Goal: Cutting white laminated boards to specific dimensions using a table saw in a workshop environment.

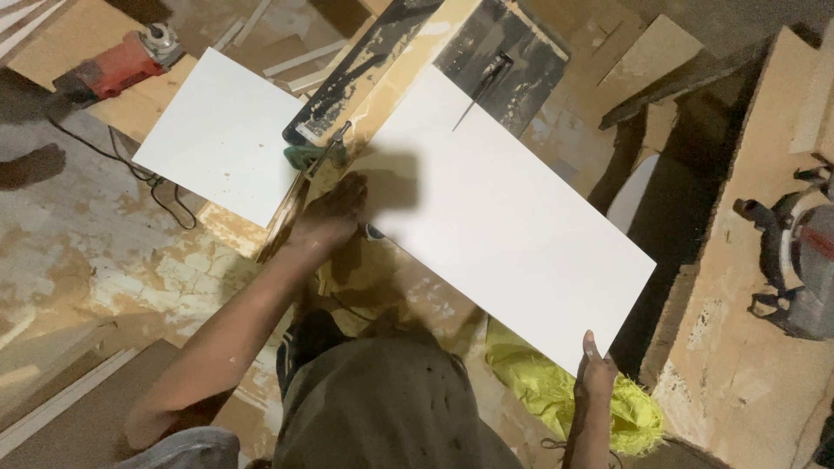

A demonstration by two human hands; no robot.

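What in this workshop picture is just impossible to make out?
Head view only:
- The left hand blurs, hiding what its fingers touch at the white board.
- The green clamp is part hidden by the wooden rail.
- The circular saw is cut off by the right edge.
- The right hand shows only its back.

no packages, labels, signs, screens visible
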